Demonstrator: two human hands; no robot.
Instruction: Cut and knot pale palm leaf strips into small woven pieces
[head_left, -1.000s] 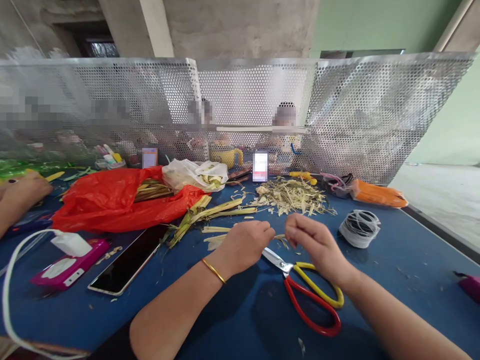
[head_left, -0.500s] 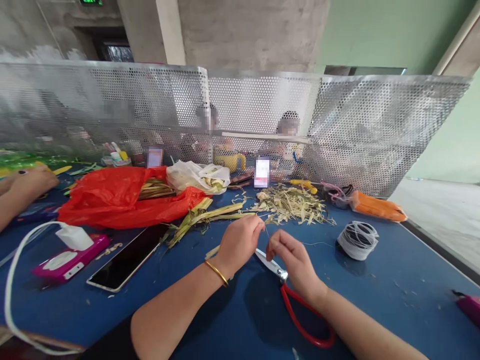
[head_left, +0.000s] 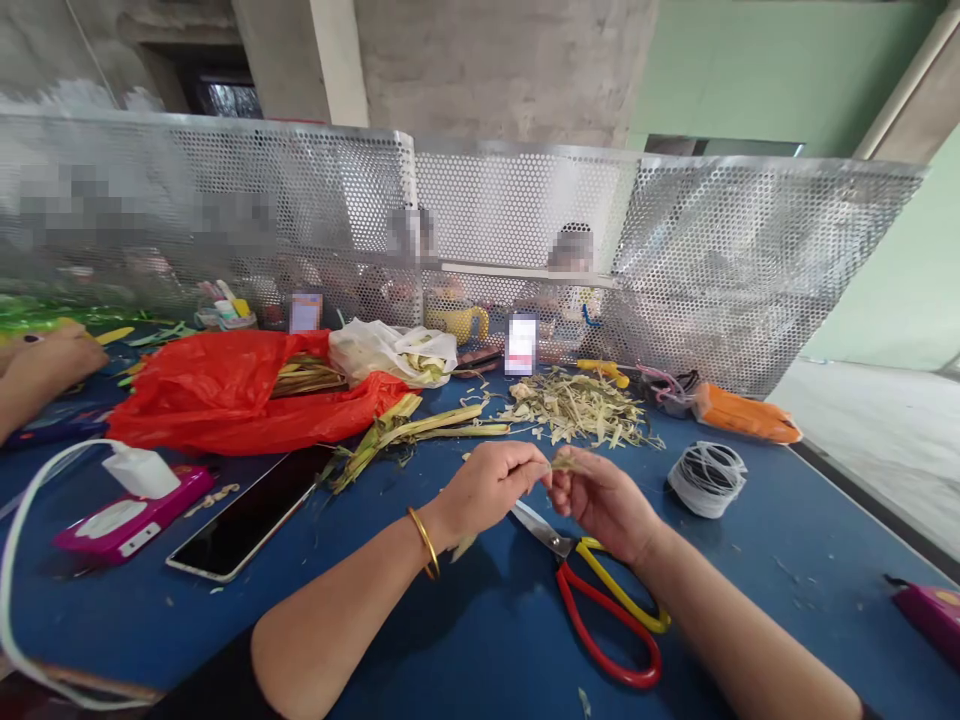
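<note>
My left hand [head_left: 499, 485], a gold bangle on its wrist, pinches a small pale dried leaf piece [head_left: 562, 464] at the centre of the blue table [head_left: 465, 640]. My right hand [head_left: 600, 500] meets it from the right, fingers curled on the same piece, palm partly turned up. A bit of pale leaf also shows beneath my left wrist. Under my right hand lie scissors [head_left: 555, 545] with one red and one yellow handle, blades pointing up and left. The spool of grey-white thread [head_left: 707, 479] sits to the right.
Behind my hands are shredded leaf scraps [head_left: 585, 408], stalks [head_left: 405, 430], a red bag [head_left: 217, 390] and a white bag [head_left: 390, 350]. A phone [head_left: 247, 515] and purple power strip [head_left: 135, 515] lie left. Another person's hand [head_left: 60, 365] is far left. A perforated metal screen [head_left: 517, 210] stands behind.
My right hand has turned its palm up and closed in on my left. The leaf piece now shows between them, and the scissors' yellow handle has come into view.
</note>
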